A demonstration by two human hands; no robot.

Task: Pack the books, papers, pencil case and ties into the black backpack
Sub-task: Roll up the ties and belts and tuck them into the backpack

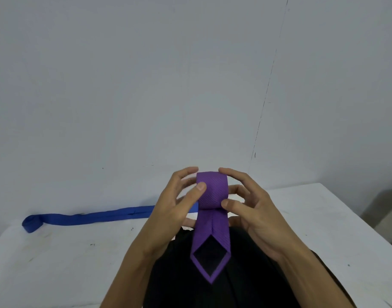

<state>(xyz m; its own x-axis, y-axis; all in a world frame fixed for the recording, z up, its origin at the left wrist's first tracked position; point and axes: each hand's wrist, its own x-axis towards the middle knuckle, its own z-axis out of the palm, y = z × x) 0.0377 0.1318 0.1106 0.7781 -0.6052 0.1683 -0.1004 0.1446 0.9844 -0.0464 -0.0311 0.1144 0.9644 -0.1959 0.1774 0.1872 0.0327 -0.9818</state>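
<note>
While both hands pinch the rolled purple tie [212, 192], its tail hangs. Next, I judge, finish rolling, then the blue tie [88, 217].

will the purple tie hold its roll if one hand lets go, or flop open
Probably floppy: the wide end of the purple tie hangs limp below the roll, over the black backpack. The roll would likely loosen, since the left hand and right hand both pinch its sides. It seems light; fingertips alone carry it.

No text, label or number is readable anywhere (the purple tie [211, 193] and blue tie [90, 216] bear none).
</note>
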